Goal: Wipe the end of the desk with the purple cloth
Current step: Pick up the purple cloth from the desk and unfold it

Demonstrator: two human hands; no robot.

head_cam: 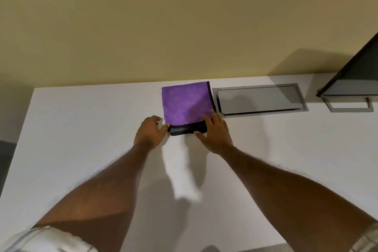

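A folded purple cloth (186, 104) with a black hem lies flat on the white desk (81, 129), close to the back wall. My left hand (150, 132) rests on the desk at the cloth's near left corner, thumb touching the hem. My right hand (215, 133) lies on the near right corner, fingers spread over the cloth's edge and thumb at the hem. Neither hand has lifted the cloth.
A grey metal cable hatch (259, 99) is set into the desk right beside the cloth. A dark monitor (356, 75) on a metal stand (350, 106) stands at the far right. The desk's left end (26, 112) drops to dark floor.
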